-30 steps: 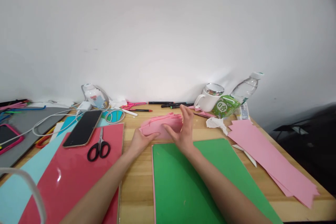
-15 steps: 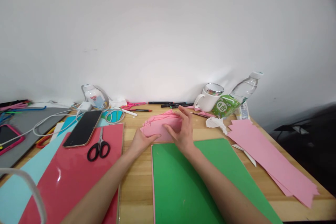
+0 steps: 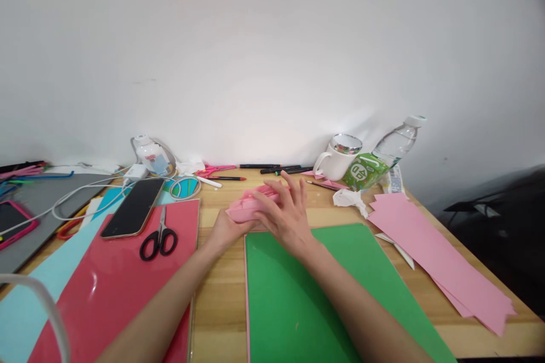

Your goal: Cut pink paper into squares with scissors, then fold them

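Note:
A bundle of layered pink paper (image 3: 243, 210) is held above the far edge of the green sheet (image 3: 298, 295). My left hand (image 3: 227, 229) grips its left end, thumb on the near side. Across the right part of the bundle lies my right hand (image 3: 287, 215), its fingers bent over the paper and covering much of it. How the layers join behind the fingers is hidden. On a red sheet (image 3: 123, 289) to the left lie black-handled scissors (image 3: 159, 238) and a dark phone (image 3: 134, 207).
Long pink paper strips (image 3: 438, 261) lie at the right, beside a crumpled tissue (image 3: 349, 199). A white mug (image 3: 338, 159), a green packet (image 3: 364, 171) and a clear bottle (image 3: 395, 142) stand by the wall. Pens (image 3: 281, 169), pink scissors (image 3: 215, 169) and a white cable (image 3: 80, 195) lie farther back.
My right hand has moved left over the pink paper, its fingers now lying across the bundle. The bundle looks tilted flatter and more covered. My left hand keeps its grip.

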Motion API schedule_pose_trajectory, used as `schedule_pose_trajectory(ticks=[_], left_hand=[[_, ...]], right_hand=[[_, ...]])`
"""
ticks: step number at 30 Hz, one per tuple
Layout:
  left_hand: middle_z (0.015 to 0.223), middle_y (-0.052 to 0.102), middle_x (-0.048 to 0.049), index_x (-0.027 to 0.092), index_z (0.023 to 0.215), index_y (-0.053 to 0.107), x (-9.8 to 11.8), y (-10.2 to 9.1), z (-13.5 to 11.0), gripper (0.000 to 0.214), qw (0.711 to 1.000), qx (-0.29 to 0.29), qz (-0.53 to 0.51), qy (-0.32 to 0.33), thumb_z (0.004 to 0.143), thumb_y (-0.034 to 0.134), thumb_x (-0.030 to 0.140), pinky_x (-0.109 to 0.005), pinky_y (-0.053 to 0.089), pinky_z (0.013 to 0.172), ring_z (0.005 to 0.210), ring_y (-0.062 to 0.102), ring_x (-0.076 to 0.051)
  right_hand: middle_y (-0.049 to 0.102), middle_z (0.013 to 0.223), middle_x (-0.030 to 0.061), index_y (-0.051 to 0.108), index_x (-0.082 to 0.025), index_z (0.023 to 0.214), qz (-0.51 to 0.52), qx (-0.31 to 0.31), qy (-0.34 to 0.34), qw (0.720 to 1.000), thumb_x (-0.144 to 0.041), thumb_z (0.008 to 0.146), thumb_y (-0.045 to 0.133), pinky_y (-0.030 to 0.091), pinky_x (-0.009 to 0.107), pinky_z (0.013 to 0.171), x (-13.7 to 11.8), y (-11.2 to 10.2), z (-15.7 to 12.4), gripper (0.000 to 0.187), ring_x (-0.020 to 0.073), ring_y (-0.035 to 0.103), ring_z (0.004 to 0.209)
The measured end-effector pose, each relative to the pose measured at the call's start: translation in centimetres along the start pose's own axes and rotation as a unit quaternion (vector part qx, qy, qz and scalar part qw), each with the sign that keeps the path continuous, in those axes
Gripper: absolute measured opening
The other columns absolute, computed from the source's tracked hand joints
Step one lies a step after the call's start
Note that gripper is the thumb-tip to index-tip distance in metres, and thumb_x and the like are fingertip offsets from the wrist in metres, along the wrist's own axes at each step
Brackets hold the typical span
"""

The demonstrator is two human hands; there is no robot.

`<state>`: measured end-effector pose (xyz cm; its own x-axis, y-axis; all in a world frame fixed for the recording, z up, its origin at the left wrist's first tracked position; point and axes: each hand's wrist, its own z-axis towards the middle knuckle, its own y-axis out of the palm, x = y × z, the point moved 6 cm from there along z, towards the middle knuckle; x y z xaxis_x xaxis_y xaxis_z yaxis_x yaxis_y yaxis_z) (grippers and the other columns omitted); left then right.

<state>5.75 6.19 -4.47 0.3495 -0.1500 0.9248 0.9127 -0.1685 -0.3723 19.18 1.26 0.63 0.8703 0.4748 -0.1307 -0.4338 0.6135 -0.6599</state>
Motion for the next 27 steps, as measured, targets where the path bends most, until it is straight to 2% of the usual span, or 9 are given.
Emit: schedule_pose_trajectory(ticks=[3, 6, 8, 11, 13, 15, 17, 21, 27], left_hand=[[0.063, 0.067, -0.0027, 0.014, 0.068, 0.065, -0.4, -0.1, 0.0, 0.022, 1.000, 0.006, 0.011, -0.023, 0.058, 0.072, 0.032, -0.025, 0.047, 0.051, 0.056, 0.059, -0.017], [0.053, 0.062, -0.0002, 0.013, 0.060, 0.063, -0.5, 0.0, 0.0, 0.022, 1.000, -0.004, 0.012, -0.027, 0.058, 0.072, 0.033, -0.024, 0.043, 0.045, 0.047, 0.053, -0.014], [0.056, 0.064, -0.0012, 0.012, 0.063, 0.064, -0.4, 0.1, 0.0, 0.022, 1.000, -0.005, 0.011, -0.024, 0.058, 0.072, 0.032, -0.025, 0.045, 0.047, 0.051, 0.055, -0.015], [0.069, 0.069, -0.0039, 0.013, 0.072, 0.066, -0.5, 0.2, 0.0, 0.023, 1.000, -0.001, 0.007, -0.021, 0.058, 0.072, 0.030, -0.027, 0.050, 0.056, 0.064, 0.061, -0.019], [0.074, 0.071, -0.0049, 0.013, 0.077, 0.067, -0.5, 0.3, 0.0, 0.026, 1.000, 0.001, 0.003, -0.022, 0.058, 0.071, 0.030, -0.029, 0.051, 0.060, 0.071, 0.063, -0.021], [0.080, 0.071, -0.0061, 0.014, 0.083, 0.068, -0.6, 0.3, -0.1, 0.031, 1.000, 0.003, -0.001, -0.025, 0.058, 0.071, 0.031, -0.030, 0.052, 0.063, 0.076, 0.064, -0.022], [0.083, 0.071, -0.0077, 0.014, 0.085, 0.067, -0.7, 0.3, -0.1, 0.033, 1.000, 0.005, -0.004, -0.027, 0.058, 0.071, 0.033, -0.030, 0.052, 0.062, 0.078, 0.064, -0.023], [0.065, 0.068, -0.0059, 0.013, 0.070, 0.066, -0.9, 0.2, -0.1, 0.025, 0.999, -0.004, 0.001, -0.034, 0.060, 0.070, 0.036, -0.029, 0.050, 0.051, 0.062, 0.063, -0.022], [0.070, 0.069, -0.0042, 0.013, 0.075, 0.068, -0.7, 0.2, 0.1, 0.025, 1.000, -0.013, 0.005, -0.008, 0.061, 0.070, 0.034, -0.028, 0.051, 0.059, 0.068, 0.062, -0.020]], right_hand=[[0.050, 0.120, 0.0108, 0.047, -0.026, 0.125, 0.044, 0.023, 0.048, 0.998, -0.038, 0.083, 0.057, 0.028, 0.056, 0.102, 1.6, 0.4, -0.2, 0.045, 0.0315, 0.033, 0.127], [0.046, 0.122, 0.0136, 0.044, -0.023, 0.126, 0.102, 0.071, 0.078, 0.989, -0.038, 0.080, 0.060, 0.040, 0.049, 0.096, 2.7, 0.3, -0.5, 0.050, 0.0286, 0.040, 0.121], [0.046, 0.126, 0.0142, 0.044, -0.023, 0.125, 0.090, 0.081, 0.069, 0.990, -0.039, 0.080, 0.060, 0.036, 0.053, 0.098, 2.5, 0.1, -0.5, 0.051, 0.0302, 0.037, 0.125], [0.049, 0.131, 0.0109, 0.045, -0.026, 0.125, 0.029, 0.067, 0.033, 0.997, -0.039, 0.080, 0.060, 0.019, 0.062, 0.104, 1.3, -0.3, -0.3, 0.049, 0.0333, 0.021, 0.134], [0.051, 0.131, 0.0073, 0.045, -0.029, 0.126, 0.001, 0.042, 0.016, 0.999, -0.035, 0.083, 0.058, 0.009, 0.065, 0.105, 0.4, -0.3, -0.1, 0.046, 0.0333, 0.014, 0.137], [0.052, 0.130, 0.0040, 0.045, -0.032, 0.128, -0.006, 0.000, -0.002, 1.000, -0.029, 0.085, 0.054, 0.005, 0.065, 0.105, -0.4, -0.1, 0.0, 0.044, 0.0325, 0.012, 0.137], [0.051, 0.130, 0.0027, 0.047, -0.035, 0.127, -0.006, -0.040, -0.017, 0.999, -0.025, 0.086, 0.052, 0.006, 0.065, 0.104, -1.0, 0.1, 0.1, 0.042, 0.0331, 0.013, 0.137], [0.044, 0.134, 0.0065, 0.050, -0.038, 0.123, -0.006, -0.058, -0.012, 0.998, -0.029, 0.085, 0.054, 0.013, 0.067, 0.102, -1.0, 0.2, 0.0, 0.039, 0.0369, 0.012, 0.137], [0.049, 0.127, 0.0126, 0.038, -0.022, 0.134, -0.005, -0.041, 0.056, 0.998, -0.040, 0.085, 0.053, 0.018, 0.066, 0.102, 0.9, 0.3, -0.2, 0.055, 0.0366, 0.013, 0.136]])
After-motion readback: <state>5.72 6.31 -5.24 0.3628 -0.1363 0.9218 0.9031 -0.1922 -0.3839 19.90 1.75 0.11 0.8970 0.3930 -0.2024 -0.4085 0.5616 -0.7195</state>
